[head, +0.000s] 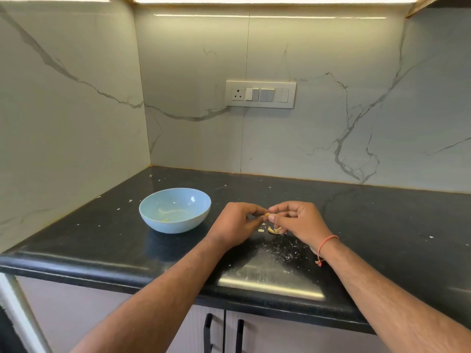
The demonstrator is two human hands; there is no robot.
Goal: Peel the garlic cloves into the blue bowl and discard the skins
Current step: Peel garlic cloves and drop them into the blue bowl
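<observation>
Both hands meet over the black countertop [382,225], fingertips almost touching, with a garlic clove [266,214] pinched between them. The left hand [238,222] curls its thumb and forefinger round the near end of the clove; this looks like the steadying grip. The right hand [297,221] has its fingers curled in too, thumb and fingertips closed on the clove's other end, most likely nipping at the papery skin to pull it away. Only a small yellowish sliver of the clove shows between the fingertips, so how much skin is left on it cannot be told.

Directly beneath the right fingers, on the counter, lies a small heap of garlic skins [274,230]. That fits the height of the hands: held low over the counter, they let the peel drop straight down into one spot. Finer white flakes [285,248] are scattered on the counter nearer the person than the fingers, under the right wrist, which wears an orange thread bracelet [327,244].

The blue bowl [155,217] sits to the left of the left fingers, near but not touching the hand, within an easy reach for dropping in a peeled clove. Inside it only pale yellowish bits show; whether they are cloves is unclear. The task appears to be mid-way, with the skins not yet discarded.
</observation>
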